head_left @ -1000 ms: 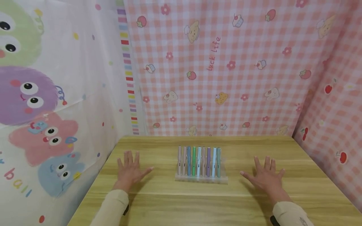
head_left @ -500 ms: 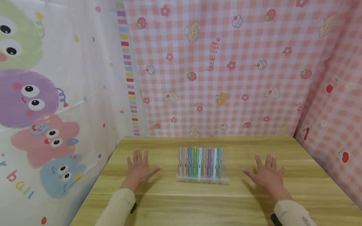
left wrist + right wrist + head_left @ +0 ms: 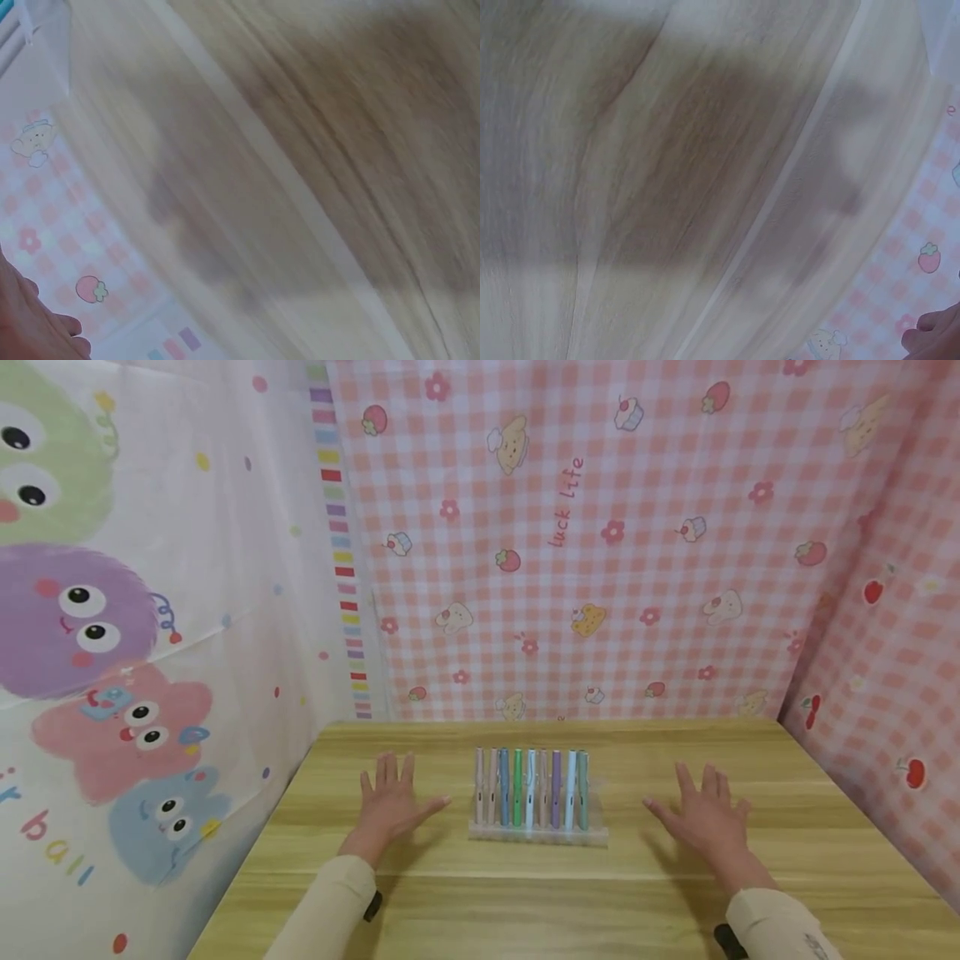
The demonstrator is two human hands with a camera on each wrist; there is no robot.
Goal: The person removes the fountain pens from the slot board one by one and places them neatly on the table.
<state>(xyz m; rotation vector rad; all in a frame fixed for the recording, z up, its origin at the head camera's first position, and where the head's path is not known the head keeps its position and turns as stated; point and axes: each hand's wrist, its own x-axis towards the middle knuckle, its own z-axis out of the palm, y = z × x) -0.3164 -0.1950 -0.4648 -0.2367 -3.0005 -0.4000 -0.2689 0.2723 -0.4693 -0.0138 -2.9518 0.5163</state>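
In the head view a clear plastic pen stand (image 3: 540,837) sits mid-table, bearing a row of several capped pens, among them a green pen (image 3: 517,789), a purple pen (image 3: 556,789) and a light blue pen (image 3: 572,789). My left hand (image 3: 390,810) is spread to the left of the stand, its thumb pointing at the pens and apart from them. On the other side my right hand (image 3: 708,818) is spread too, a wider gap from the stand. Both hands hold nothing. Part of the left hand (image 3: 37,322) shows at the left wrist view's lower corner.
The wood-grain table (image 3: 540,910) ends at a pink checked cloth (image 3: 570,568) hanging behind it. A white cloth with cartoon figures (image 3: 247,610) hangs at the left, and another checked cloth (image 3: 885,693) at the right. Hand shadows fall on the tabletop.
My left hand has moved right, closer to the pen stand, and slightly away from me. The right hand has shifted only a little. The stand and pens stay put.
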